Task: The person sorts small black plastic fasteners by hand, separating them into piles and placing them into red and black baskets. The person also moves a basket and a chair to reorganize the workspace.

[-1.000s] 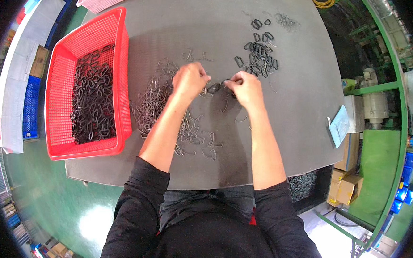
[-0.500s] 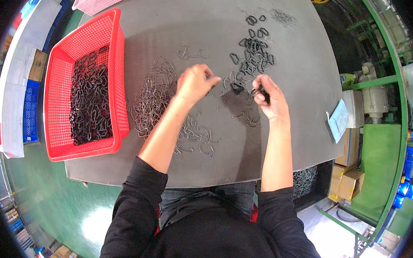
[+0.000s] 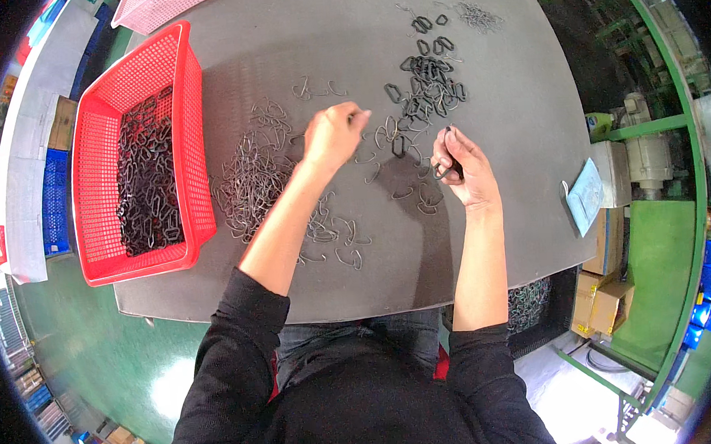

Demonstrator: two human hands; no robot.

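Note:
Over the table's middle is my left hand (image 3: 335, 138), its fingers curled in and slightly blurred; whatever it may pinch is hidden. To its right, my right hand (image 3: 464, 166) is closed around a black carabiner-shaped link (image 3: 447, 170), partly covered by the fingers. A heap of thin bent wire pieces (image 3: 257, 179) lies left of and beneath my left forearm. Beyond the right hand, several black links (image 3: 428, 83) form a loose pile. One dark link (image 3: 399, 144) lies between the hands among a few scattered wires (image 3: 427, 201).
A red plastic basket (image 3: 195, 150) holding many black links stands at the left. Behind it is a pink basket (image 3: 165, 10). Small fine wire bits (image 3: 480, 17) lie at the far right. A light blue face mask (image 3: 584, 197) rests by the table's right edge.
My left fingers have curled in more, and the thumb no longer sticks out as far. The link in my right hand has turned slightly. The whole view has shifted a little.

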